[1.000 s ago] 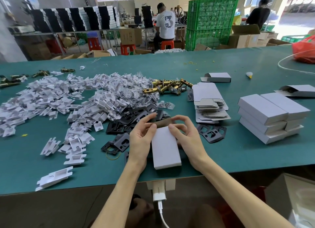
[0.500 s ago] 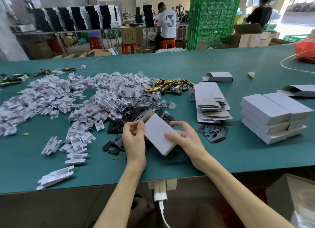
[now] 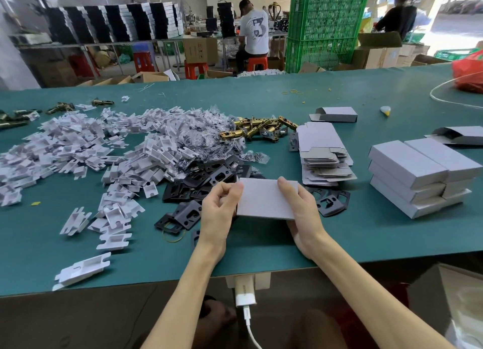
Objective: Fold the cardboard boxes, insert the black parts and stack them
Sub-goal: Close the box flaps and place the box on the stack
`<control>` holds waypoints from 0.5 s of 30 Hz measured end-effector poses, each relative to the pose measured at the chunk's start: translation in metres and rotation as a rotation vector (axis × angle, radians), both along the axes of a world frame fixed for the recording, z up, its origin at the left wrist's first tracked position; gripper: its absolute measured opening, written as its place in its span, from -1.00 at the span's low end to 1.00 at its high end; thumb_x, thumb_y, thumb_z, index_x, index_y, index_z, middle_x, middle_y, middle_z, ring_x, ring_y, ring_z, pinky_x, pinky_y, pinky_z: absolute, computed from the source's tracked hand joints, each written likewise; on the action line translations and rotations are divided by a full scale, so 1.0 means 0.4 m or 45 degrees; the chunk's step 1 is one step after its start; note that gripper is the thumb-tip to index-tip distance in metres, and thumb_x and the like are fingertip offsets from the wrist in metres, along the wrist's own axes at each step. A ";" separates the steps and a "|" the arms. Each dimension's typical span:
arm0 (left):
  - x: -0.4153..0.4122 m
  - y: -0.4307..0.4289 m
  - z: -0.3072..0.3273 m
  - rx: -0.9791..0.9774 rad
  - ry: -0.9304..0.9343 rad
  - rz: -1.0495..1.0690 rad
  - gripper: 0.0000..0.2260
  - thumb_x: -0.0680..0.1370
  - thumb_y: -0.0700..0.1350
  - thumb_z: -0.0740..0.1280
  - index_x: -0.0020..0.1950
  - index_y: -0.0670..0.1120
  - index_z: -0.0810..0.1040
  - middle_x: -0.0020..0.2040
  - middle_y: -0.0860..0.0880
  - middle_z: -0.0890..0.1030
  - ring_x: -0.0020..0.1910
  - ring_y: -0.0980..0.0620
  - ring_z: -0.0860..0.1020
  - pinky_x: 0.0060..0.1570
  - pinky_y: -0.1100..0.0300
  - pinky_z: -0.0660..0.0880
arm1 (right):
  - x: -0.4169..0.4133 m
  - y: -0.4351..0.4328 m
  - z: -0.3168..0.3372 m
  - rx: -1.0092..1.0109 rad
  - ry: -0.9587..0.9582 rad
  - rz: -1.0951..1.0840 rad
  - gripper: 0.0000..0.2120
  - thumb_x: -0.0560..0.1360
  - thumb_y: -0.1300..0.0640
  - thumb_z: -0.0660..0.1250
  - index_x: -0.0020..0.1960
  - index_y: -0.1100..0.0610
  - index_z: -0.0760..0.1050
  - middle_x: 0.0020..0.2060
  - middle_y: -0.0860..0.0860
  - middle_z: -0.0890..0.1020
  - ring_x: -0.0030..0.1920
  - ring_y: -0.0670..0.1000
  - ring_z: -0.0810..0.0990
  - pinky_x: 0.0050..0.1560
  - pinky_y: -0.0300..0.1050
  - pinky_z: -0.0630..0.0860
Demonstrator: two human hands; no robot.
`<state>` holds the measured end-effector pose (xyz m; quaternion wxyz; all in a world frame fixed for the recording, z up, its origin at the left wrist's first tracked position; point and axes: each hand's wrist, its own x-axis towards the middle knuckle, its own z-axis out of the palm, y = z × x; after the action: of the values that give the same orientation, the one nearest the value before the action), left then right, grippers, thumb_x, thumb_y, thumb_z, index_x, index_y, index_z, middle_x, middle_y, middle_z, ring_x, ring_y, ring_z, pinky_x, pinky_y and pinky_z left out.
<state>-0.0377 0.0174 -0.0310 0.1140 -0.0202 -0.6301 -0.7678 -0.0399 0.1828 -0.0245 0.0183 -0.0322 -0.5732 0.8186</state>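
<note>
**Mia:** What does the head camera show?

**Ben:** Two hands hold one white box [image 3: 265,199] just over the green table [image 3: 261,252]. The left hand [image 3: 218,212] pinches the box's left end with bent fingers. The right hand [image 3: 304,212] wraps round the right end, with its fingers on top.

**Mia:** Which way does the box lie?

**Ben:** Its long side runs from one hand to the other, left to right. The hands hide both ends, so I can't tell if the flaps are shut.

**Mia:** Where will it go?

**Ben:** I think onto the stack of done boxes [image 3: 418,176]. That stack is off to the right of the right hand, so the right hand is nearer. The boxes there lie slanted, so this one may need a small turn.

**Mia:** And the black parts [image 3: 198,181]?

**Ben:** They are just past the left hand and to its left. The flat boxes [image 3: 324,163] are just past the right hand.
</note>
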 end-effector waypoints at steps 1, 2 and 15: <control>0.001 0.000 0.000 0.002 -0.006 0.004 -0.65 0.47 0.27 0.45 -0.13 0.01 0.54 -0.17 -0.14 0.48 -0.17 -0.13 0.41 -0.17 -0.08 0.38 | 0.002 -0.001 0.001 0.005 0.000 0.006 -0.72 0.52 -0.11 0.45 -0.09 0.09 0.53 -0.14 0.06 0.60 -0.11 0.03 0.57 -0.06 -0.03 0.52; 0.002 0.000 0.003 0.030 -0.021 0.001 -0.63 0.46 0.27 0.46 -0.05 -0.03 0.56 -0.12 -0.14 0.53 -0.13 -0.13 0.46 -0.12 -0.12 0.42 | 0.003 -0.001 0.003 -0.006 -0.005 0.005 -0.72 0.51 -0.12 0.45 -0.09 0.09 0.52 -0.13 0.07 0.60 -0.10 0.04 0.57 -0.05 -0.02 0.51; -0.010 -0.005 -0.012 -0.013 -0.017 -0.099 -0.67 0.67 -0.04 0.35 0.44 -0.02 0.57 0.12 0.15 0.73 0.06 0.15 0.66 0.00 0.22 0.64 | 0.010 0.001 0.010 -0.037 0.048 0.038 -0.75 0.49 -0.14 0.45 -0.11 0.04 0.58 -0.16 0.01 0.64 -0.13 -0.04 0.62 -0.16 -0.17 0.60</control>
<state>-0.0415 0.0154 -0.0358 0.0797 -0.0404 -0.6335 -0.7686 -0.0360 0.1833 -0.0203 0.0163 -0.0084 -0.5613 0.8274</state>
